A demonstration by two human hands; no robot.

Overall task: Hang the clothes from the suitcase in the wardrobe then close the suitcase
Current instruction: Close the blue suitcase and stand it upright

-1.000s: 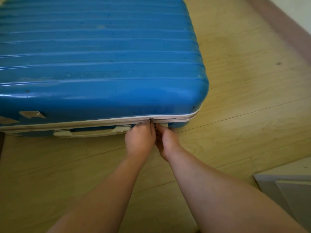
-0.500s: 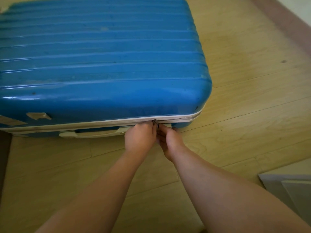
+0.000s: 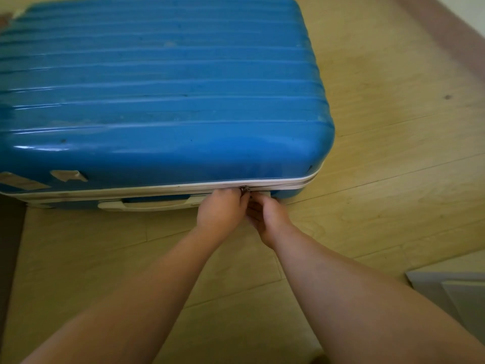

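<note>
A blue ribbed hard-shell suitcase (image 3: 162, 101) lies flat on the wooden floor with its lid down. A white zipper band runs along its near side, with a small metal zipper pull (image 3: 244, 188) on it. My left hand (image 3: 221, 212) has its fingers curled at the zipper pull and pinches it. My right hand (image 3: 267, 219) sits right beside it, fingers curled at the band just right of the pull; what it holds is hidden. A white carry handle (image 3: 147, 204) lies left of my hands. No clothes or wardrobe are in view.
Light wooden floor (image 3: 393, 153) surrounds the suitcase. A pinkish skirting board (image 3: 446, 30) runs along the far right. A grey-white furniture corner (image 3: 456, 298) stands at the lower right. A dark edge (image 3: 8, 258) borders the left side.
Both hands stay together at the zipper pull on the near side. The view has drifted slightly, so the suitcase and hands sit a little further right in frame.
</note>
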